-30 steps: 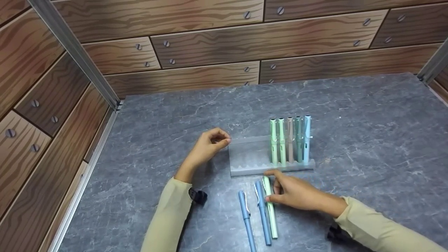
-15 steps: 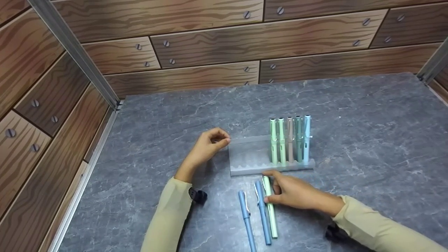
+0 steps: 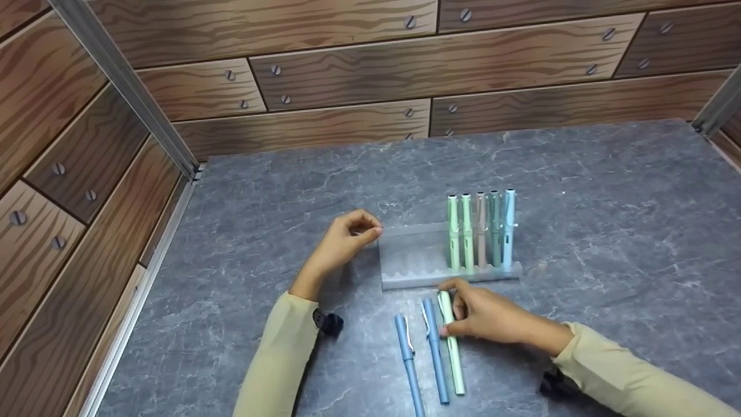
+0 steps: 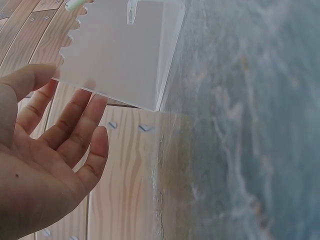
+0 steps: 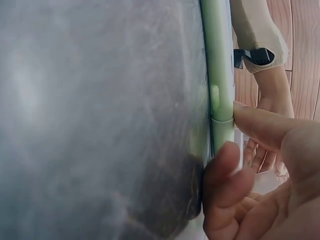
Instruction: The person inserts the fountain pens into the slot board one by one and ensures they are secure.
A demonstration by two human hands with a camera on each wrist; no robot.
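Note:
In the head view my left hand (image 3: 347,240) pinches the upper left corner of a clear pen stand (image 3: 411,252) between thumb and fingers. The left wrist view shows those fingertips on the edge of the clear panel (image 4: 117,55). My right hand (image 3: 486,313) is at a light green pen (image 3: 455,359) lying on the table in front of the stand. Its thumb presses the pen's side, and the curled fingers lie on the other side, as the right wrist view shows along the green barrel (image 5: 220,65). Just left of it lies a blue pen (image 3: 435,353).
Several pens stand upright in the right part of the stand: two light green (image 3: 454,231), a brownish one (image 3: 481,231), a dark green one (image 3: 495,231) and a light blue one (image 3: 509,229). Another blue pen (image 3: 408,353) lies farther left on the grey marbled table (image 3: 278,191).
The light green pen has shifted slightly to the right with my right hand, and a narrow gap now shows between it and the blue pen. My left hand stays at the stand's corner.

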